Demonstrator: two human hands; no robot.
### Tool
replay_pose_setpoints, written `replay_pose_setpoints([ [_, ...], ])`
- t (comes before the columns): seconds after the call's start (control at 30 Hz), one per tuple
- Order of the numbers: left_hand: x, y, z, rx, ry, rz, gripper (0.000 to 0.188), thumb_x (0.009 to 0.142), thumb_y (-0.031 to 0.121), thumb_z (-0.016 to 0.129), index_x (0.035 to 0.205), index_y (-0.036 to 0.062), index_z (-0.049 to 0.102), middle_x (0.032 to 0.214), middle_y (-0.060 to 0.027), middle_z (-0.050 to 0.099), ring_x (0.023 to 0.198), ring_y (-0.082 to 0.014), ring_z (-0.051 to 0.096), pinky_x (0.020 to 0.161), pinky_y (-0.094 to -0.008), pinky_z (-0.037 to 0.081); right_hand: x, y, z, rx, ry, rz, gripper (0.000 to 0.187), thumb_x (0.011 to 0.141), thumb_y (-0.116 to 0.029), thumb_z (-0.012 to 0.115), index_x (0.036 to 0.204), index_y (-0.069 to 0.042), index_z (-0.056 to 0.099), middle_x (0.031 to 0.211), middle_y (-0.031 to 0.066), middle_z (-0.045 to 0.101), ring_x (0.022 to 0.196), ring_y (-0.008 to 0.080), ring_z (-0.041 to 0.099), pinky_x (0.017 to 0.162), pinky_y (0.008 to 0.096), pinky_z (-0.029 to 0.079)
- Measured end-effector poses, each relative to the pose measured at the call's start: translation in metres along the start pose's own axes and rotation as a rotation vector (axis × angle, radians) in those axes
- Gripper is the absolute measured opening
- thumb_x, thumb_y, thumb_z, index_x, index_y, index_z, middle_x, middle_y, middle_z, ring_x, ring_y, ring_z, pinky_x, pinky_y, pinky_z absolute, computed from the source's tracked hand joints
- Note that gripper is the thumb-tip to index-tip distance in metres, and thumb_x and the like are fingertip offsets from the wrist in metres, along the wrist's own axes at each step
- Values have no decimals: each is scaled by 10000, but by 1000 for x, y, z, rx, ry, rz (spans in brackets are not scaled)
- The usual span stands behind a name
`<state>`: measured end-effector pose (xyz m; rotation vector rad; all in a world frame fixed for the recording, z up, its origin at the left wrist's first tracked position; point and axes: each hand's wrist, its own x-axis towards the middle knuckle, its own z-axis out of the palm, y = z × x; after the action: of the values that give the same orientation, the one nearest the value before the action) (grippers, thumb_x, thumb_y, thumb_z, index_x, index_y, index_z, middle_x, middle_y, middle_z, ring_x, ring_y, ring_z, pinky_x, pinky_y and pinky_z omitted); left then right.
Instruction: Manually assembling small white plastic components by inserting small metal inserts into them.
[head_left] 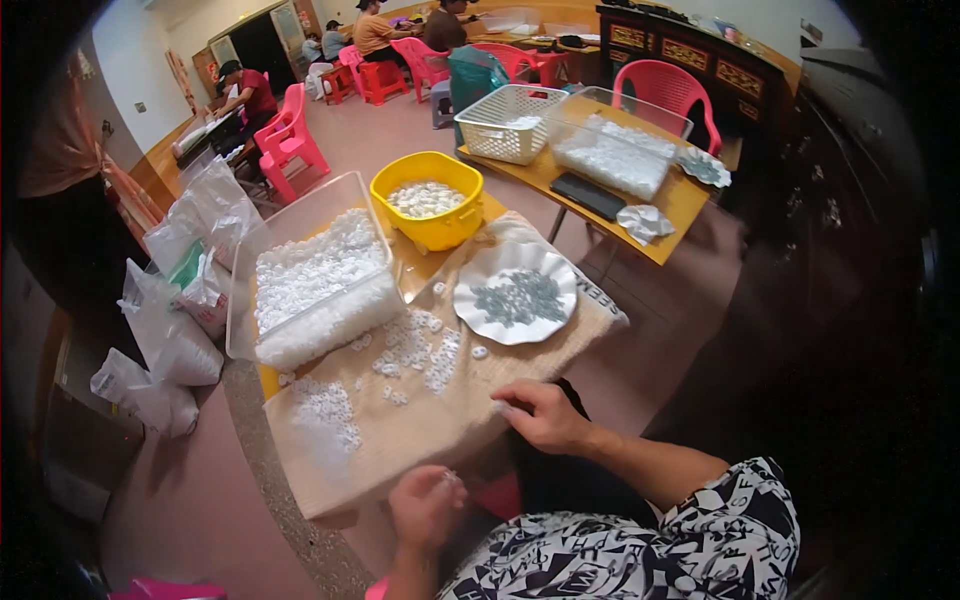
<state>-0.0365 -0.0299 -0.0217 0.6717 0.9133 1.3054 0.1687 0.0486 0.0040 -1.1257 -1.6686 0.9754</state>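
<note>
We seem partway: white pieces (425,200) in the yellow basin (432,235), perhaps done, others left on the cloth (405,440) and in the clear bin (343,200); we cannot tell if our left hand (424,505) or right hand (546,415) grips any

You are in a small workshop for hand work, it seems. Left of the yellow basin (437,230), a clear tub (242,312) holds many white pieces (320,268); right of it, a second table (685,218) bears a basket (495,142). Far beyond the basin, people (377,36) sit at tables.
</note>
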Motion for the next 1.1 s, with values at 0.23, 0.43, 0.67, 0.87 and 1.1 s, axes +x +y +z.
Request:
replay_pose_setpoints([
  [0.23, 5, -1, 8, -3, 6, 104, 161, 768, -13, 557, 927, -13, 540, 734, -103, 573, 596, -170, 557, 500, -242, 446, 3, 23, 0, 393, -34, 159, 219, 797, -106, 554, 973, 24, 563, 727, 20, 561, 638, 83, 524, 579, 218, 436],
  [0.43, 6, 10, 37, -49, -50, 124, 173, 790, -28, 532, 962, -17, 531, 763, -110, 570, 611, -171, 554, 516, -232, 443, 5, 31, 3, 630, -82, 296, 171, 786, -74, 558, 936, 8, 550, 744, 30, 568, 609, 91, 540, 557, 219, 447],
  [0.67, 15, 0, 63, -88, -89, 89, 148, 792, -7, 544, 940, -6, 530, 783, -88, 572, 630, -151, 562, 522, -222, 450, 6, 31, 3, 633, -54, 254, 158, 785, -65, 563, 926, 2, 537, 716, 45, 569, 598, 97, 545, 534, 218, 449],
  [0.87, -5, -10, 53, -156, -8, 96, 134, 780, -34, 538, 908, 4, 524, 784, -93, 566, 640, -172, 558, 527, -238, 447, 2, 15, 4, 655, -3, 299, 112, 800, -94, 558, 880, -22, 527, 699, 40, 559, 558, 106, 548, 482, 218, 445],
  [1.1, 13, -7, 34, -128, 37, 141, 176, 779, -33, 532, 955, -34, 514, 779, -101, 560, 651, -184, 563, 525, -236, 453, 33, 10, -4, 797, -261, 333, 214, 811, -127, 581, 997, -22, 563, 766, 50, 589, 644, 134, 577, 597, 239, 476],
])
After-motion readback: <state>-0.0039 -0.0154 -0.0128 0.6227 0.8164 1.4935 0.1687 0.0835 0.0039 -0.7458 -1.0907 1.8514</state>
